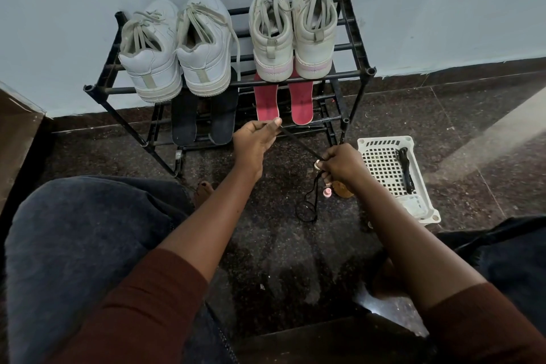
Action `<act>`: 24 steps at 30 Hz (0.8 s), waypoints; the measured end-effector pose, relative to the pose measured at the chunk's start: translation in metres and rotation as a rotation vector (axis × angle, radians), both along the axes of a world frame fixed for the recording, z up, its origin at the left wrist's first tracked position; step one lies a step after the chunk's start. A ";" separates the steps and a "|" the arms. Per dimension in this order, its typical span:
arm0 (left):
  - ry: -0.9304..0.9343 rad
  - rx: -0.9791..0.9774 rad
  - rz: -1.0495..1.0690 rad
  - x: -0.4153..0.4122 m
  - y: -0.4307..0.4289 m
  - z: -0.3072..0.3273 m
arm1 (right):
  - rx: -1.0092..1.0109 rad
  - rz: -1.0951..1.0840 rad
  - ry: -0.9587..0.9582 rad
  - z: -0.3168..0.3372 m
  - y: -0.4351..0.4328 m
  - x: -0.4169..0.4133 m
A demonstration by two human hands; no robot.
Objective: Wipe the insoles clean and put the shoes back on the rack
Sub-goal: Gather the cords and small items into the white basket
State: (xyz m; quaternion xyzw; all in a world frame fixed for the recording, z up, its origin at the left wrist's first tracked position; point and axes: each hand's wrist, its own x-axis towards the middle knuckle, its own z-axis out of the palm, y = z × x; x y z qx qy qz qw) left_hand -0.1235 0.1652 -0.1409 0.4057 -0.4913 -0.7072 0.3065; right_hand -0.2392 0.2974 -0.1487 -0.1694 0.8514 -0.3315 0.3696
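Presently no wiping is under way: the left hand and right hand pinch a black lace taut between their fingers. The red insoles lie just beyond the left fingers, with the shoes above them on the rack. The next move likely calls for releasing the lace.

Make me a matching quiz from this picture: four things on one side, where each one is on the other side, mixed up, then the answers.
Things
1. pink insoles
2. white basket
3. black lace
4. white sneakers

Places
A. on the floor, right of the rack
B. top shelf, left side
C. pinched between left hand and right hand
D. lower shelf, below the beige pair

Pairs: 1-D, 2-A, 3-C, 4-B
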 end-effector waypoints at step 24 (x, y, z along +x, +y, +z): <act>-0.008 -0.073 -0.293 -0.022 0.027 0.009 | -0.211 0.212 0.486 0.078 -0.011 0.000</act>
